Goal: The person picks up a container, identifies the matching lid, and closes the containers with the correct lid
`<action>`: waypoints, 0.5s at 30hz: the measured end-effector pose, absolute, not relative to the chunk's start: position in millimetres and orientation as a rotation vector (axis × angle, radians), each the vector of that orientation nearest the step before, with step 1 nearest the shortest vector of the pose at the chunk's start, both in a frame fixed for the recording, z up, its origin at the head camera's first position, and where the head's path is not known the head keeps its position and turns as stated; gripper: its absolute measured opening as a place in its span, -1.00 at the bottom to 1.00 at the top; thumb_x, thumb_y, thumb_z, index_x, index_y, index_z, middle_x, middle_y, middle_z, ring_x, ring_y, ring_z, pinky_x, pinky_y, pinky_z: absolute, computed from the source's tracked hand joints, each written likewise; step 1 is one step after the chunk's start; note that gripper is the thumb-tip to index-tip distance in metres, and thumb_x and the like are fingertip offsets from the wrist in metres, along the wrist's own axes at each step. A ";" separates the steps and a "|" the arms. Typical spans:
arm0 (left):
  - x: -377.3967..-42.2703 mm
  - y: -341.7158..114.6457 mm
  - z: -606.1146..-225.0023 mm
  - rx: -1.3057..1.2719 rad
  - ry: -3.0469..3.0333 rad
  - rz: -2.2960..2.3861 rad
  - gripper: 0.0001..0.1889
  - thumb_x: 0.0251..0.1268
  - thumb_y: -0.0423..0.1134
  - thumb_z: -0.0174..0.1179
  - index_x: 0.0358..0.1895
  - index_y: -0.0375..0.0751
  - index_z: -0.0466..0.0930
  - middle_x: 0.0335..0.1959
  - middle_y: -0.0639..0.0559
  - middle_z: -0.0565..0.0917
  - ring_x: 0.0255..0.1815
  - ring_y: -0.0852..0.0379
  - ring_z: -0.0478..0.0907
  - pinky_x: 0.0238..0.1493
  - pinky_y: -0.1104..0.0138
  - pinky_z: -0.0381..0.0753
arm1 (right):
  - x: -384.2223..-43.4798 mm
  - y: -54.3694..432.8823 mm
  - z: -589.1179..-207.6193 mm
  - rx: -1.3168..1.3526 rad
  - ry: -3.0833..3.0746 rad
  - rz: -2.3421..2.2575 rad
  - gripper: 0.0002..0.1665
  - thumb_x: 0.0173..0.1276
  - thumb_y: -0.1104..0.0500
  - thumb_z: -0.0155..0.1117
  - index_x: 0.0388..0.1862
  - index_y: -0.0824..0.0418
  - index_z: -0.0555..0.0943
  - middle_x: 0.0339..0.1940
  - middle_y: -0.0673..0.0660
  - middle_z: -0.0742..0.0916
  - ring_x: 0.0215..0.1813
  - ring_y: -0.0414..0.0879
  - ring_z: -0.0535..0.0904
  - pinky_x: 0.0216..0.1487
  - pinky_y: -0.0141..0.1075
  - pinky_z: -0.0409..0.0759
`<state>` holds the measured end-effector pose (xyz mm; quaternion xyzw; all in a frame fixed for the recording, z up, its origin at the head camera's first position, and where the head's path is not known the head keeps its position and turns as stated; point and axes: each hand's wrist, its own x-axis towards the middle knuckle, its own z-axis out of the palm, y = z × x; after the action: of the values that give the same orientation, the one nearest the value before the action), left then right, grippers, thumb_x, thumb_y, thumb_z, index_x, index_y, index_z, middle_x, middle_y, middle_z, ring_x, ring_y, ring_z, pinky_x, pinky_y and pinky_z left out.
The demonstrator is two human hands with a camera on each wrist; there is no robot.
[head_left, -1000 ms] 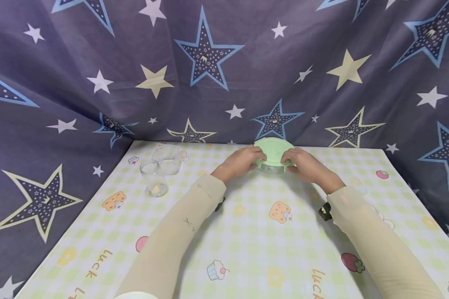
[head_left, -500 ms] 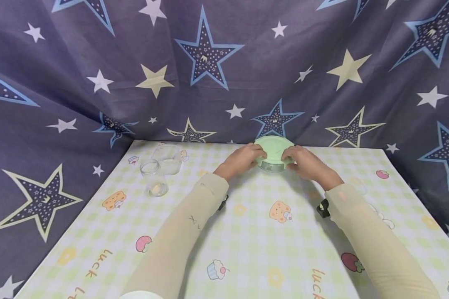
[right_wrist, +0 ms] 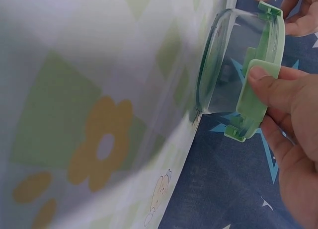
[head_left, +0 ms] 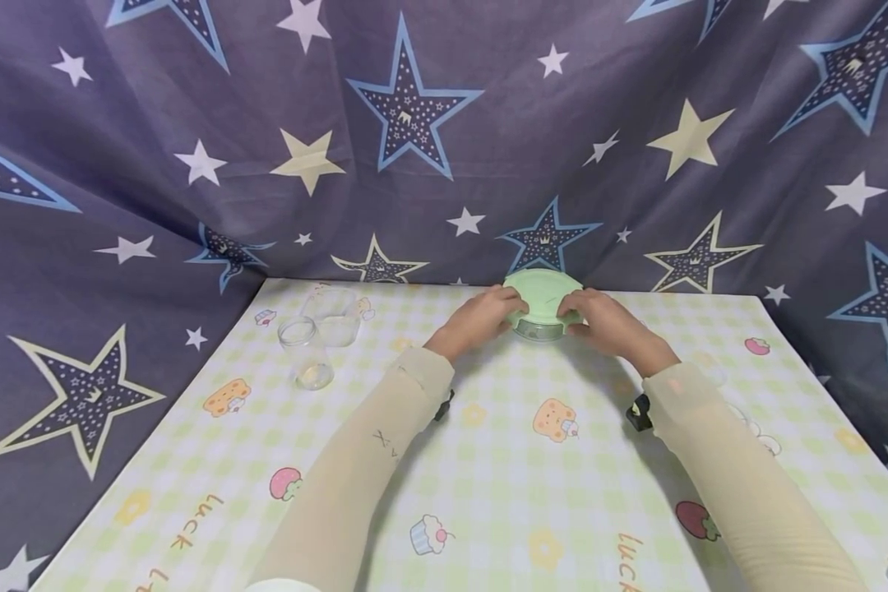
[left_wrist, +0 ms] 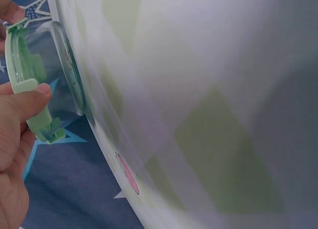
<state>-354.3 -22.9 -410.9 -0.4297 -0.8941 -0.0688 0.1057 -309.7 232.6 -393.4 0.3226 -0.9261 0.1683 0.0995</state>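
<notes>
A round glass food container [head_left: 538, 332] stands at the table's back edge with a pale green snap-on lid [head_left: 543, 289] on it. My left hand [head_left: 481, 318] grips the lid from its left side. In the left wrist view the thumb [left_wrist: 42, 89] presses on a green side clip [left_wrist: 27, 85]. Across from it my right hand [head_left: 608, 322] holds the lid's right side, its thumb [right_wrist: 258, 73] on another clip [right_wrist: 256, 92]. Through the glass wall [right_wrist: 226, 65] the inside of the container shows clear, while fingers hide parts of the rim.
At the back left stand a tall clear jar [head_left: 305, 353] without a lid and, just behind it, a wider clear container [head_left: 335, 318]. A checked, printed cloth [head_left: 503, 485] covers the table. A star-patterned curtain [head_left: 459, 181] hangs right behind its back edge.
Both hands have shifted the container slightly away, toward the curtain, and then hold nearly still. The left forearm has moved a little to the right. The jar and clear container stay put.
</notes>
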 end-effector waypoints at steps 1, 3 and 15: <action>-353.9 -23.1 -411.2 -1.265 -2.630 -0.182 -0.58 0.32 -0.36 0.40 0.23 -0.08 0.64 0.16 0.03 0.60 0.24 0.11 0.52 0.54 0.30 0.25 | -310.0 232.6 -393.6 0.956 -2.736 0.500 -0.70 0.22 0.46 0.48 -0.08 0.29 0.69 -0.10 0.17 0.75 -0.04 0.13 0.60 0.03 0.03 0.61; -352.4 -24.5 -411.6 -1.268 -2.618 -0.147 -0.59 0.33 -0.35 0.39 0.23 -0.09 0.64 0.16 0.02 0.59 0.23 0.09 0.52 0.51 0.29 0.30 | -310.8 232.6 -394.1 0.958 -2.735 0.502 -0.70 0.22 0.46 0.48 -0.08 0.28 0.69 -0.10 0.17 0.75 -0.04 0.13 0.60 0.04 0.03 0.61; -330.8 -67.4 -402.9 -1.190 -2.627 -0.114 -0.55 0.36 -0.33 0.36 0.30 -0.08 0.59 0.24 0.01 0.56 0.37 0.05 0.40 0.42 0.28 0.43 | -309.9 232.5 -394.8 0.935 -2.756 0.498 -0.71 0.28 0.43 0.45 -0.03 0.28 0.69 -0.03 0.21 0.75 0.05 0.19 0.61 0.13 0.09 0.59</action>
<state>-330.8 -67.4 -402.9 -0.4089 -0.9028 -0.0393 0.1275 -309.9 232.5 -394.8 0.3153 -0.9292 0.1680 0.0945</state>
